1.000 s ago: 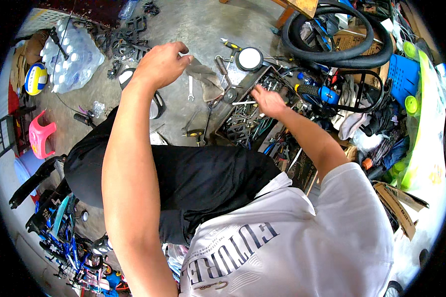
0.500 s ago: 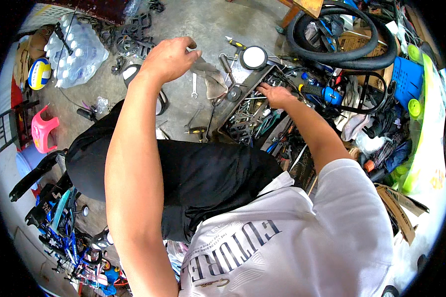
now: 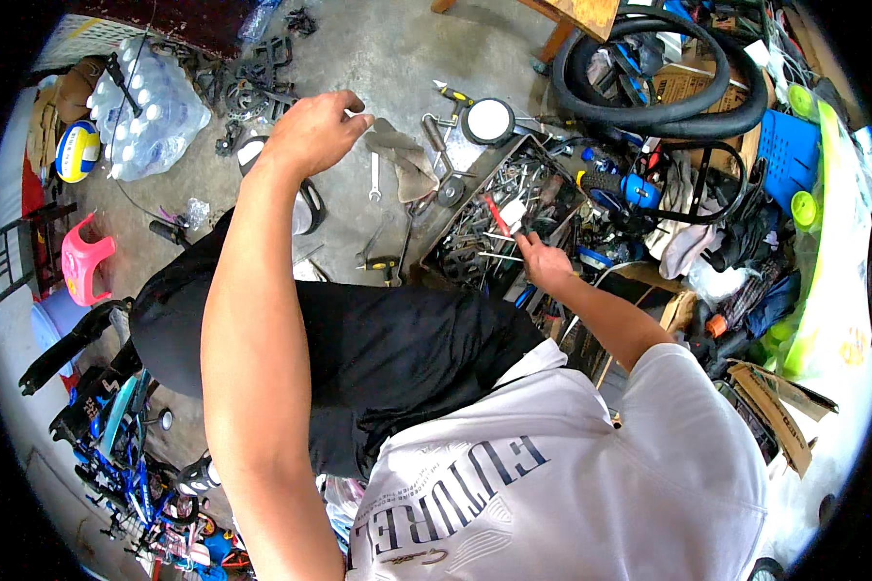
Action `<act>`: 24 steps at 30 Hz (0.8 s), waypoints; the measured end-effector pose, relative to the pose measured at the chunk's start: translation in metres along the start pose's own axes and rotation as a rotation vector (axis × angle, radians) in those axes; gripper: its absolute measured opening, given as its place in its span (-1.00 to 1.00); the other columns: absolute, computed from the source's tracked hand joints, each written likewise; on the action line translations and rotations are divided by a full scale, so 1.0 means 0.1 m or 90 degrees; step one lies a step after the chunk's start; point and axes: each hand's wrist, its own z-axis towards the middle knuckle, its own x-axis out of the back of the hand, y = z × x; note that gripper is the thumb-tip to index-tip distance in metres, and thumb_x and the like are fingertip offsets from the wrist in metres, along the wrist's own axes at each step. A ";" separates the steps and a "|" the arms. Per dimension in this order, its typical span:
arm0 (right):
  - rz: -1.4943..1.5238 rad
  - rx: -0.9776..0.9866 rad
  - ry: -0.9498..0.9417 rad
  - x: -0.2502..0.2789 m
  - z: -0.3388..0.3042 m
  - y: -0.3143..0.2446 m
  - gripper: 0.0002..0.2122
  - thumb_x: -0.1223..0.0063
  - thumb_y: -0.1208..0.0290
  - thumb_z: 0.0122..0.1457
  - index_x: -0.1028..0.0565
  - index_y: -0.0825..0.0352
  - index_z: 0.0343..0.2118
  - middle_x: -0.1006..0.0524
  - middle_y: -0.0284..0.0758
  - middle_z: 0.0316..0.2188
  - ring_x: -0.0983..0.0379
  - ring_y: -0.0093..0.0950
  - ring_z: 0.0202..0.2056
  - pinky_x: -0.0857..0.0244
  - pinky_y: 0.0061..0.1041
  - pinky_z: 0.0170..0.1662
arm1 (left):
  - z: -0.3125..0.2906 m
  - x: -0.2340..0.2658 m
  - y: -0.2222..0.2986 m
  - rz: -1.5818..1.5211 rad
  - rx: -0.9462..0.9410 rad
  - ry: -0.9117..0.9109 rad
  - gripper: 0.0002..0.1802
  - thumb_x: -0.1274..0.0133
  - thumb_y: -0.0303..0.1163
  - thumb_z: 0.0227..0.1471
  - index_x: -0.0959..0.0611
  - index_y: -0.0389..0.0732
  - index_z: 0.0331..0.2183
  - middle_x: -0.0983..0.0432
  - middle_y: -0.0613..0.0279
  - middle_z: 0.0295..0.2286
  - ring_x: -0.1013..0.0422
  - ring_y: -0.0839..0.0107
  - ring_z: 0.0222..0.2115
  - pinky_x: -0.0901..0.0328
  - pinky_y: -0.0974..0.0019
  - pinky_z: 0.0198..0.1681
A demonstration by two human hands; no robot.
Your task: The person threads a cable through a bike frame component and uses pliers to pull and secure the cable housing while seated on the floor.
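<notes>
My right hand point(image 3: 548, 265) is over the near side of a metal toolbox point(image 3: 426, 259) crammed with loose tools. A slim red-and-white tool point(image 3: 496, 215) shows at its fingertips and appears pinched there; its exact kind is unclear. Thin silver rods lie close to the same fingers. My left hand point(image 3: 318, 132) hangs above the floor to the left, its fingers loosely bent, with a gap between thumb and forefinger and nothing seen in them. Beyond it lie a grey-brown rag point(image 3: 407, 167) and a silver wrench point(image 3: 375, 177).
Black tyres point(image 3: 639, 116) are heaped at the far right, near a blue basket point(image 3: 788, 150). A round white-topped object point(image 3: 487, 122) stands behind the toolbox. Leftward are wrapped bottles point(image 3: 155, 116), a ball point(image 3: 77, 151) and a pink stool point(image 3: 86, 259).
My right hand has drawn back toward me from deep in the toolbox, and the red-and-white tool has come into sight at its fingers. The left hand has shifted slightly left and down.
</notes>
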 end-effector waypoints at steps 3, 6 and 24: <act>0.021 -0.004 -0.024 -0.13 -0.03 -0.07 -0.44 0.02 0.55 0.14 -0.24 0.19 0.25 -0.38 -0.05 0.07 -0.59 0.01 -0.23 -0.49 -0.03 -0.21 | -0.02 -0.02 0.02 0.005 -0.013 -0.002 -0.55 -0.05 -0.09 0.20 -0.67 -0.23 -0.06 -0.62 -0.07 -0.13 -0.53 -0.02 -0.09 -0.38 0.07 0.00; 0.008 0.005 -0.046 0.09 -0.04 -0.20 -0.48 0.07 0.53 0.17 -0.26 0.18 0.24 -0.39 -0.05 0.06 -0.59 0.01 -0.23 -0.49 -0.03 -0.20 | -0.02 0.00 -0.01 0.000 -0.017 -0.012 -0.55 -0.05 -0.09 0.20 -0.66 -0.24 -0.06 -0.62 -0.07 -0.14 -0.53 -0.02 -0.11 -0.38 0.08 -0.01; 0.501 -0.515 0.342 -0.45 -0.04 0.05 -0.36 -0.07 -0.25 0.14 -0.53 0.41 -0.18 -0.62 0.03 -0.30 -0.55 0.08 -0.20 -0.39 -0.06 -0.10 | -0.12 -0.01 -0.14 -0.019 0.012 0.013 -0.56 -0.06 -0.09 0.21 -0.67 -0.24 -0.07 -0.62 -0.07 -0.14 -0.53 -0.01 -0.10 -0.38 0.08 0.00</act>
